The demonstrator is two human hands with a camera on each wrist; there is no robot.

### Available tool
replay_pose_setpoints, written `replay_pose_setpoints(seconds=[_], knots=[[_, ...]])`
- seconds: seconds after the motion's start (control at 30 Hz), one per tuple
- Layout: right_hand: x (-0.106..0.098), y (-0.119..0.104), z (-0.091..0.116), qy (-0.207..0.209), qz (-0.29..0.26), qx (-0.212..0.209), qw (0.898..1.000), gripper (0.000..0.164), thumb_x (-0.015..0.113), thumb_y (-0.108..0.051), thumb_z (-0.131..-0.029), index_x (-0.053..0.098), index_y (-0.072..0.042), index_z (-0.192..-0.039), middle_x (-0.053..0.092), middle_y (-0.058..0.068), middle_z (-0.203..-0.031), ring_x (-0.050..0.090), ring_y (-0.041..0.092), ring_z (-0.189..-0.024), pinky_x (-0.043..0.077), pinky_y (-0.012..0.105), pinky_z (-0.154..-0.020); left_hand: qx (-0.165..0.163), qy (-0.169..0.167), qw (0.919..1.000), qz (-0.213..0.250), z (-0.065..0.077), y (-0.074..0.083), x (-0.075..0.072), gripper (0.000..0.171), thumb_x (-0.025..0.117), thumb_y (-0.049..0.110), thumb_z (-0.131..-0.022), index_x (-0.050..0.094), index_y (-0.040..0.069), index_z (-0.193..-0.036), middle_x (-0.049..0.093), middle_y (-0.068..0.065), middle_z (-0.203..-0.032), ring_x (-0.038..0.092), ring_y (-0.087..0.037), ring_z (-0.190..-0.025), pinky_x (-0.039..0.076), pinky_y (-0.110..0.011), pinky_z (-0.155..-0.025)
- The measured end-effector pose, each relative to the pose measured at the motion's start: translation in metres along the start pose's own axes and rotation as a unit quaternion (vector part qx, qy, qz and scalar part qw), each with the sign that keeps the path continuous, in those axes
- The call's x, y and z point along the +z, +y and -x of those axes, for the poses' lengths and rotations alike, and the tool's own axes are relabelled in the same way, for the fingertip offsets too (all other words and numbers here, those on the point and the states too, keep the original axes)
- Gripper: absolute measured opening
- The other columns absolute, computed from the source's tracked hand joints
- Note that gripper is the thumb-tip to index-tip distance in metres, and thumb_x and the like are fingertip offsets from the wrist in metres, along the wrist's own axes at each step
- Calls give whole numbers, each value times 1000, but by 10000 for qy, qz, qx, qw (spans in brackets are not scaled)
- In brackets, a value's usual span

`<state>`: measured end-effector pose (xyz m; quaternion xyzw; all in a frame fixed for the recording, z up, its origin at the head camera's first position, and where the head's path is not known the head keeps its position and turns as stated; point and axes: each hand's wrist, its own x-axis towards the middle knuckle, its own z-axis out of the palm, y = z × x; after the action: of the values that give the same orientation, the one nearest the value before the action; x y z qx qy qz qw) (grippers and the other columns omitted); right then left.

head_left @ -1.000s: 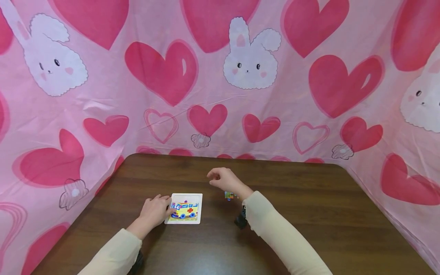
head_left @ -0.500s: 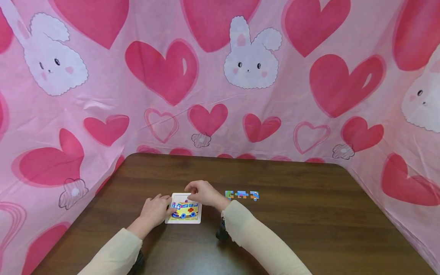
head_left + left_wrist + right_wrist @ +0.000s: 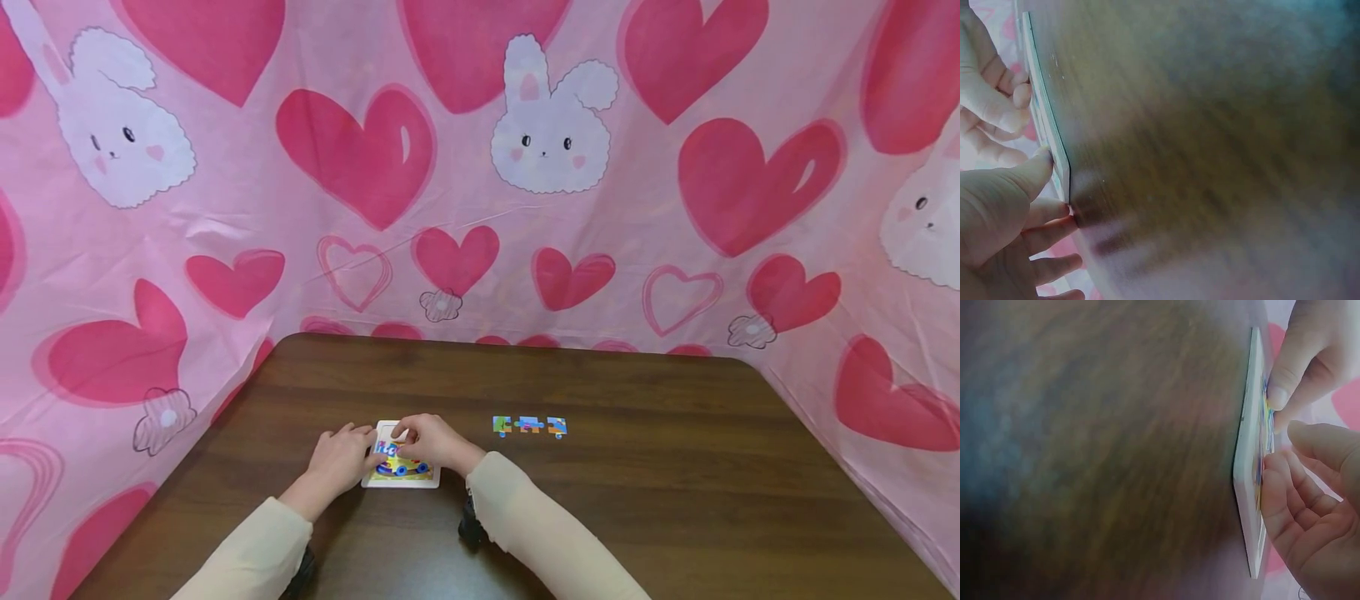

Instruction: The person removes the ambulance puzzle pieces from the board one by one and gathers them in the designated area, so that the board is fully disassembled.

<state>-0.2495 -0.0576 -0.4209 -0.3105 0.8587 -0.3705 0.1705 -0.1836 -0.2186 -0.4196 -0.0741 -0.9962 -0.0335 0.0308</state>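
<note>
Your L hand (image 3: pixel 341 457), fingers spread, steadies the puzzle tray (image 3: pixel 405 484), lower frame, L of ctr. Your R hand (image 3: pixel 435 440) bends over it; can't tell if gripping a pc. Prob. fitting step; next likely needs aligning, then 3 loose pcs (image 3: pixel 529 424), R of ctr.

Brown wood-grain table (image 3: pixel 637 517). White-framed puzzle tray (image 3: pixel 401 483) flat on it; three loose pieces (image 3: pixel 529 424) in a row right of tray.
</note>
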Motion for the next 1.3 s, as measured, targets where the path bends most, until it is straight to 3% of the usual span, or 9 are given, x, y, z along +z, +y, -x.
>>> replay_pose_setpoints(seconds=[0.4, 0.57, 0.73, 1.03, 1.3], knots=[[5, -2, -1, 129, 357, 18, 9993, 21, 70, -9, -81, 67, -8, -102, 52, -4, -66, 46, 9, -59, 39, 20, -55, 50, -2, 10000, 40, 1, -1, -1, 46, 67, 34, -83, 63, 1, -114, 59, -19, -115, 47, -43, -112, 38, -59, -85], [6, -4, -2, 68, 713, 13, 9974, 26, 71, -10, -81, 68, -8, -106, 54, -5, -69, 47, 7, -63, 40, 19, -60, 49, -228, 9994, 239, 1, -3, -3, 50, 66, 34, -83, 60, 0, -119, 56, -20, -121, 43, -44, -117, 33, -61, -89], [7, -5, -2, -33, 870, 4, 9962, 30, 71, -10, -80, 68, -7, -109, 50, -3, -65, 44, 8, -59, 37, 18, -55, 79, -453, 9980, 437, 3, -6, -5, 55, 67, 36, -83, 57, -1, -123, 53, -20, -125, 39, -44, -121, 28, -65, -90], [8, -5, -1, -6, 896, -91, 9959, 30, 71, -9, -81, 68, -6, -111, 46, -4, -60, 40, 7, -53, 32, 18, -48, 263, -572, 9963, 585, 6, -12, -5, 62, 67, 39, -81, 54, 0, -127, 48, -18, -131, 36, -43, -123, 29, -65, -90], [8, -4, -3, 74, 926, -67, 9957, 26, 71, -9, -80, 70, -8, -106, 58, -4, -72, 46, 6, -61, 40, 17, -58, 359, -627, 9952, 659, 5, -11, -5, 62, 67, 38, -81, 53, -1, -127, 49, -19, -130, 35, -44, -124, 27, -66, -91]])
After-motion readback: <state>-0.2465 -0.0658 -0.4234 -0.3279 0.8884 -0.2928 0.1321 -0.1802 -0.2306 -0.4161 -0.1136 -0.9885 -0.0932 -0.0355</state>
